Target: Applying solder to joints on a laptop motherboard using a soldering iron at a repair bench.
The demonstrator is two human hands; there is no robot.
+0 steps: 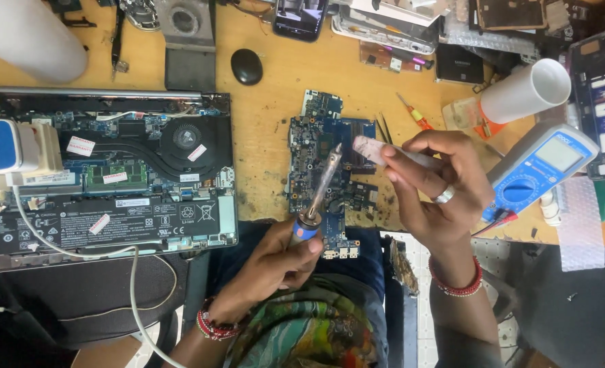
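Observation:
My left hand grips the blue handle of a soldering iron, whose metal shaft slants up over a blue circuit board lying on the wooden desk. The iron's tip sits above the board's middle. My right hand, with a ring on one finger, pinches a small whitish tube-like object just right of the iron's tip, over the board's right side. What that object is exactly cannot be made out.
An opened laptop with fan and battery exposed lies at the left, a white charger on it. A blue multimeter rests at the right beside a white cup. A black mouse, a phone and a screwdriver lie behind.

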